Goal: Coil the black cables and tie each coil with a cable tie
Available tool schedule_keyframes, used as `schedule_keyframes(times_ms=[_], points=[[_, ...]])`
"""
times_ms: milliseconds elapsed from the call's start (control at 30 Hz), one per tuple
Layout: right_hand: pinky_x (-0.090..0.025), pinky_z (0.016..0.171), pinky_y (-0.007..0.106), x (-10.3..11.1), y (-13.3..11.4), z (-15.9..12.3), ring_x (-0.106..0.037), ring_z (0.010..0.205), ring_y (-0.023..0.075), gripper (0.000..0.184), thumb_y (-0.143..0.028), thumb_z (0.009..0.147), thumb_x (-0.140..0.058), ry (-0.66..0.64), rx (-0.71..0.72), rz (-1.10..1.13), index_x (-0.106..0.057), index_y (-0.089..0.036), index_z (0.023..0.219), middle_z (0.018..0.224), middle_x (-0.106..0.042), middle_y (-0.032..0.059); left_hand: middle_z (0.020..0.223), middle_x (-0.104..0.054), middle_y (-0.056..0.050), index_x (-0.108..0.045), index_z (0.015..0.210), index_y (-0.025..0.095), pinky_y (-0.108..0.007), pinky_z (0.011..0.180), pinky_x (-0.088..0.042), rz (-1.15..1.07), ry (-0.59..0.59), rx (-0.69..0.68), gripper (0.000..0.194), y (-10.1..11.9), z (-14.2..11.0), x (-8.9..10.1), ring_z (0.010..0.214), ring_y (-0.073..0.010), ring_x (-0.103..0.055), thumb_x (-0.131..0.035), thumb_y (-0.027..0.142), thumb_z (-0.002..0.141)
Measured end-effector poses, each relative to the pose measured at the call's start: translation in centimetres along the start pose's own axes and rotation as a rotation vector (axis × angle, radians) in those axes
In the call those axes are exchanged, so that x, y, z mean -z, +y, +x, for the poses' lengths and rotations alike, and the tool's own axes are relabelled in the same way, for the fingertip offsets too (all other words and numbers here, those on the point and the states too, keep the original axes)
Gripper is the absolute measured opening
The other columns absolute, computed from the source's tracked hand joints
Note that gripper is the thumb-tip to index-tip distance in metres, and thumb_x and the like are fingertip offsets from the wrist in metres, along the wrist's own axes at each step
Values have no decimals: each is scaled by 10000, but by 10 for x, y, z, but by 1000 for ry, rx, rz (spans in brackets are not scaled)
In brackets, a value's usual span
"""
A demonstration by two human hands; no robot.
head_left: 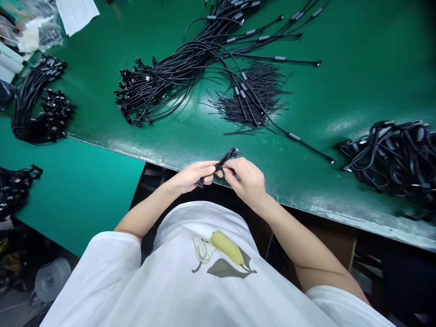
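Note:
A short black cable [224,159], folded into a slim bundle, is held at the front edge of the green table. My left hand [195,176] grips its middle between thumb and fingers, with one plug sticking out below. On the other side, my right hand [248,180] pinches close to the bundle; what lies between its fingertips is too small to make out. Beyond the hands lies a pile of thin black ties [254,97]. Behind and to the left spreads a big heap of loose black cables [190,61] with grey sleeves and plugs.
Bundled black cables [398,163] are heaped at the right. More bundles [41,102] lie at the left, and another group [17,188] sits on the lower green surface [98,186]. White paper [76,16] and plastic bags [41,29] are at the far left.

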State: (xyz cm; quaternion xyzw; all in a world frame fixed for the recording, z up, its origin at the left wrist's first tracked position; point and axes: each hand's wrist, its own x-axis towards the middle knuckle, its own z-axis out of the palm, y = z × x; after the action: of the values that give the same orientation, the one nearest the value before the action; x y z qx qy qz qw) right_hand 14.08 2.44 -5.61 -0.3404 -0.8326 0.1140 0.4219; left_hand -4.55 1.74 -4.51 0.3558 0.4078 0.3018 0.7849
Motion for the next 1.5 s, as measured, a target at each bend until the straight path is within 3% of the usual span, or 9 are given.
schedule_keyframes(times_ms=[200, 400, 600, 833, 1000, 1100, 1267, 1400, 1500], points=[[-489, 729, 284, 5, 6, 7, -609, 774, 157, 92, -156, 978, -500, -131, 132, 21, -573, -199, 941, 840, -673, 45, 667, -484, 39, -693, 941, 90, -228, 566, -266, 45, 48, -1, 452, -1, 2, -1, 549, -38, -350, -747, 488, 735], [-430, 644, 262, 4, 10, 6, -540, 678, 145, 177, -158, 981, -450, -290, 122, -77, -545, -192, 835, 726, -590, 22, 614, -453, 50, -649, 813, 119, -239, 599, -288, 225, 58, -9, 359, -5, 5, 0, 579, -65, -372, -663, 477, 784], [-419, 685, 356, 9, 6, 10, -574, 816, 217, 256, -120, 963, -435, -414, 413, -387, -639, -82, 1114, 1073, -685, 158, 599, -413, 72, -601, 766, 129, -232, 558, -243, 125, 94, 13, 360, -3, 8, 5, 535, -44, -321, -723, 466, 739], [-418, 745, 385, 17, 5, 24, -551, 876, 226, 312, -45, 948, -407, -489, 635, -419, -704, -63, 1042, 1103, -668, 174, 597, -449, 69, -551, 699, 136, -222, 535, -266, 106, 85, 96, 384, -8, 13, 9, 514, -34, -337, -766, 454, 724], [-347, 606, 370, 18, 6, 32, -481, 693, 212, 286, -16, 898, -446, -513, 791, -558, -712, -90, 824, 731, -576, 102, 635, -485, 58, -563, 709, 128, -219, 538, -272, 114, 71, 109, 367, -8, 13, 7, 518, -27, -345, -766, 434, 705], [-310, 581, 360, 18, 7, 37, -447, 650, 207, 311, -11, 895, -423, -551, 879, -597, -681, -125, 764, 692, -529, 82, 599, -439, 72, -543, 681, 142, -215, 538, -270, 102, 68, 109, 273, -8, 13, 3, 519, -34, -331, -721, 346, 713], [-238, 550, 349, 16, 11, 41, -417, 601, 195, 299, -52, 919, -416, -635, 720, -580, -627, -152, 732, 628, -516, 70, 567, -439, 60, -563, 696, 143, -216, 554, -276, 98, 119, 40, 40, -4, 14, -7, 537, -55, -359, -534, 162, 717], [-233, 550, 343, 8, 14, 37, -466, 604, 197, 256, -79, 915, -425, -626, 434, -575, -643, -130, 790, 643, -577, 86, 628, -510, 40, -666, 905, 118, -219, 597, -309, 41, 245, -69, 231, -3, 19, -15, 580, -68, -397, -495, 141, 753], [-260, 557, 331, 1, 15, 29, -508, 625, 188, 237, -145, 932, -449, -464, 149, -510, -643, -144, 796, 674, -621, 83, 803, -634, -5, -677, 1044, 139, -232, 718, -389, -26, 362, -135, 281, -7, 26, -18, 730, -101, -516, -531, 216, 816]])
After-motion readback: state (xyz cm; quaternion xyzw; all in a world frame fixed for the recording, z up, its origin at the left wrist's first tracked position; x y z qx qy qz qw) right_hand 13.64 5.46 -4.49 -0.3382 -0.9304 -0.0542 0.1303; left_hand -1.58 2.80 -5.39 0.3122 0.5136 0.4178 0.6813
